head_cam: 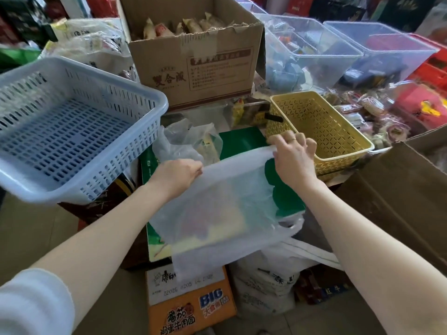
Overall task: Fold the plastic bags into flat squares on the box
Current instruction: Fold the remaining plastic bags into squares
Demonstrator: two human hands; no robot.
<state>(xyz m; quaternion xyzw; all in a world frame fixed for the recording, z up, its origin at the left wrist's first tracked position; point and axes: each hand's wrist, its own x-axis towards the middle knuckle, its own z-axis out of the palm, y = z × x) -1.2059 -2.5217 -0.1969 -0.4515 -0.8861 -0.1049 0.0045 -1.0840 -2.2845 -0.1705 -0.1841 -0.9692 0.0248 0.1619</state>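
Note:
A thin, translucent white plastic bag [225, 213] is stretched out over a green box [239, 141] in the middle of the view. My left hand [179, 174] pinches the bag's far left corner. My right hand [292, 155] grips its far right corner, holding that edge taut and lifted. The near end of the bag hangs over the box's front edge, with its handles on the right. A second crumpled clear bag [183, 140] lies on the far left part of the box. The box's lid shows through the stretched bag.
A blue slotted basket [72, 122] sits to the left, a yellow basket [321, 126] to the right. A brown carton of snacks [196, 59] stands behind, with clear bins [312, 52] further right. An orange noodle carton [191, 305] and a large cardboard flap [396, 194] lie nearer.

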